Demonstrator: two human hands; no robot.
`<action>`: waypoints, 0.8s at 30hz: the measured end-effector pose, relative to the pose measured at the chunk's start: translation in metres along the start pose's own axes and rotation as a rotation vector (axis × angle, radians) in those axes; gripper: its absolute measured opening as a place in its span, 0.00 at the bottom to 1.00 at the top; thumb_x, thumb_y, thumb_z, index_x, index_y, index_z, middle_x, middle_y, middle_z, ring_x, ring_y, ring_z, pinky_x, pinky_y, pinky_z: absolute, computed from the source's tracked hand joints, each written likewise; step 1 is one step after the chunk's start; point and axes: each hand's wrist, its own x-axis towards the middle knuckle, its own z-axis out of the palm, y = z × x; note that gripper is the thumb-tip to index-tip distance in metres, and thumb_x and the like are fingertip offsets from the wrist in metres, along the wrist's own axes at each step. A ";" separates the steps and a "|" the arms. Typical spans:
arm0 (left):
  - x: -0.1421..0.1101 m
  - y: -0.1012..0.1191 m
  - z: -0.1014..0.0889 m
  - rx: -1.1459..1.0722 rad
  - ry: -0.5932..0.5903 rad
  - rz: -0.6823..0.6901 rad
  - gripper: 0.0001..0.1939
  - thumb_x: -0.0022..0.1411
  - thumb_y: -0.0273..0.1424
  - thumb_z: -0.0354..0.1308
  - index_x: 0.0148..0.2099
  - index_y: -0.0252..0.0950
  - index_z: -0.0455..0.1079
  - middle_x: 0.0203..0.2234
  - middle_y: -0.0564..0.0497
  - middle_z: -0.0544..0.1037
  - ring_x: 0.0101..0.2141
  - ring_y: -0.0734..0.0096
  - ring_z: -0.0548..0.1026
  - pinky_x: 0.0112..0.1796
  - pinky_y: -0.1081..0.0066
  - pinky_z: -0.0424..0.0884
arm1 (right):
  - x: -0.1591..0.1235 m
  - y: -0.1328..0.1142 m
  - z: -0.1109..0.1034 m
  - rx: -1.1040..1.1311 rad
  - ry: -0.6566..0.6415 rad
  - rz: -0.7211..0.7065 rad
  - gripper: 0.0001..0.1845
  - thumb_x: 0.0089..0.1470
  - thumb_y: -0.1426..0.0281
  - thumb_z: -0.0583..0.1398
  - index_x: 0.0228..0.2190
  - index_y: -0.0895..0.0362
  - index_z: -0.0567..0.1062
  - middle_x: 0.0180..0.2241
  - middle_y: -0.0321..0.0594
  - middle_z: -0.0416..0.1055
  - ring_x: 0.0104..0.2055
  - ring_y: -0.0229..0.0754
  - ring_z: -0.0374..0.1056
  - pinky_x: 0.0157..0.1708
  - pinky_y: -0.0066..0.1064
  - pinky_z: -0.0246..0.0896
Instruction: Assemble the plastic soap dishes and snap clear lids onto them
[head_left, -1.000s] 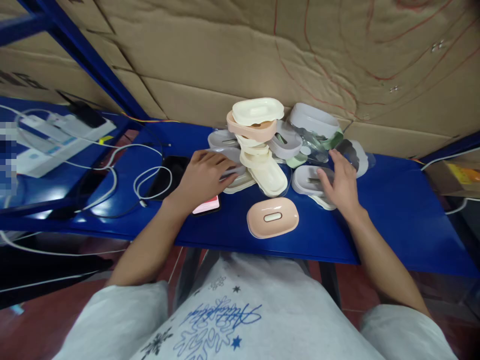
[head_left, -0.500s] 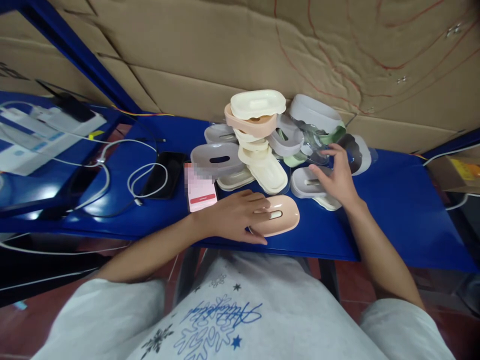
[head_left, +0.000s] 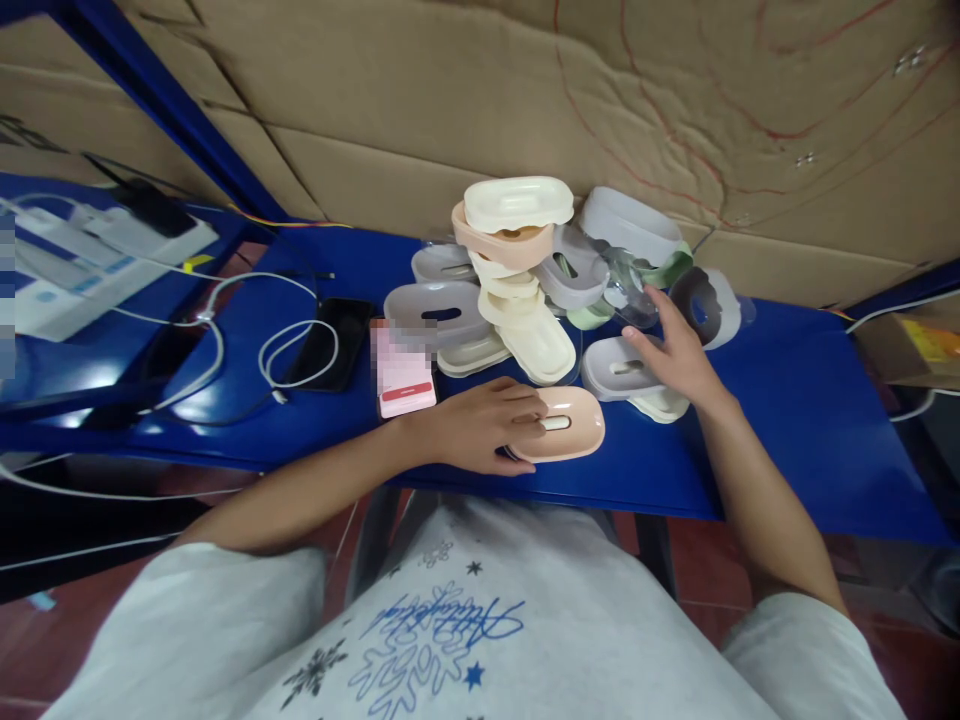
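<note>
left hand [head_left: 487, 425] touches peach dish [head_left: 584, 438], perhaps a white piece [head_left: 557, 423] inside.

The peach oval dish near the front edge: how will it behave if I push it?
The peach dish looks like stiff plastic, so it should probably keep its shape. Its glossy surface may feel slippery under the left hand. Low and wide, it seems likelier to slide than tip.
</note>
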 end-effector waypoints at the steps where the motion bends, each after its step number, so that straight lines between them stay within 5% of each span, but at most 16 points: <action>1: 0.000 0.000 0.001 -0.005 0.004 0.000 0.23 0.72 0.43 0.64 0.61 0.36 0.74 0.56 0.39 0.80 0.57 0.51 0.77 0.58 0.55 0.71 | 0.000 0.003 -0.001 0.008 -0.001 0.016 0.36 0.65 0.46 0.61 0.66 0.51 0.68 0.66 0.51 0.69 0.68 0.61 0.66 0.68 0.60 0.61; 4: 0.001 -0.001 0.005 -0.018 0.002 -0.001 0.23 0.72 0.44 0.63 0.62 0.37 0.74 0.56 0.40 0.80 0.58 0.51 0.76 0.59 0.54 0.69 | 0.001 0.009 -0.002 -0.001 0.051 0.027 0.32 0.63 0.46 0.62 0.61 0.51 0.74 0.60 0.50 0.74 0.64 0.59 0.70 0.66 0.57 0.64; 10: 0.003 -0.002 0.010 -0.084 0.024 -0.006 0.28 0.70 0.44 0.64 0.67 0.39 0.70 0.54 0.40 0.79 0.57 0.51 0.76 0.59 0.54 0.71 | 0.017 0.018 0.008 0.039 -0.117 0.054 0.51 0.58 0.42 0.64 0.73 0.50 0.56 0.74 0.53 0.56 0.76 0.65 0.53 0.73 0.65 0.47; 16: 0.001 -0.003 0.009 -0.096 0.025 -0.035 0.32 0.69 0.43 0.64 0.70 0.41 0.67 0.62 0.37 0.75 0.61 0.48 0.73 0.62 0.50 0.71 | 0.021 0.014 0.003 0.190 -0.120 -0.025 0.46 0.56 0.45 0.69 0.68 0.48 0.64 0.66 0.48 0.69 0.68 0.58 0.66 0.70 0.55 0.59; 24: 0.000 -0.004 0.011 -0.061 0.038 -0.027 0.32 0.69 0.43 0.65 0.70 0.40 0.67 0.61 0.37 0.75 0.60 0.48 0.74 0.61 0.49 0.71 | 0.009 -0.016 -0.003 0.223 0.017 -0.080 0.34 0.64 0.48 0.63 0.66 0.46 0.68 0.71 0.46 0.61 0.69 0.57 0.66 0.68 0.56 0.66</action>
